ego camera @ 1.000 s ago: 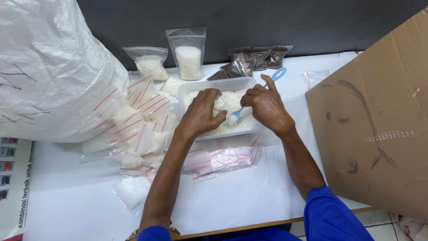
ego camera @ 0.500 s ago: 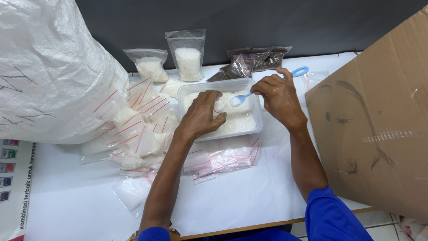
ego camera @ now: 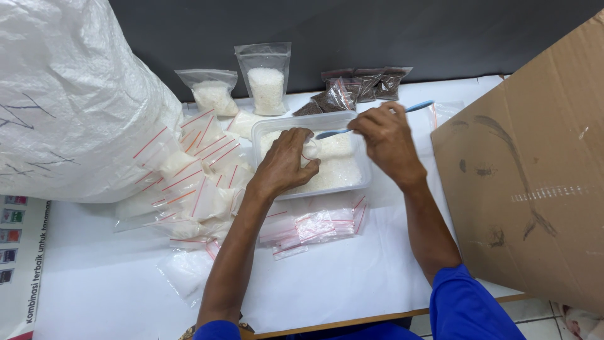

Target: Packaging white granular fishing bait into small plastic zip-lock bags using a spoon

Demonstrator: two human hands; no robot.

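Woven white sack [ego camera: 69, 101], cardboard box [ego camera: 528, 182] — dark seed packets [ego camera: 358, 88] behind.

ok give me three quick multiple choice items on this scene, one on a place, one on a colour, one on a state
1. Where do the dark-filled packets lie?
A. behind the clear tub, by the dark wall
B. on the cardboard box
C. at the table's near edge

2. What colour is the spoon handle?
A. red
B. light blue
C. black

3. What state is the small bag at the left hand in?
A. lying sealed on the table
B. held over the tub, mouth toward the spoon
C. hanging from the big sack

Answers:
1. A, they sit past the clear tub at the wall.
2. B, the handle above the right hand is light blue.
3. B, left fingers hold it over the white grains.
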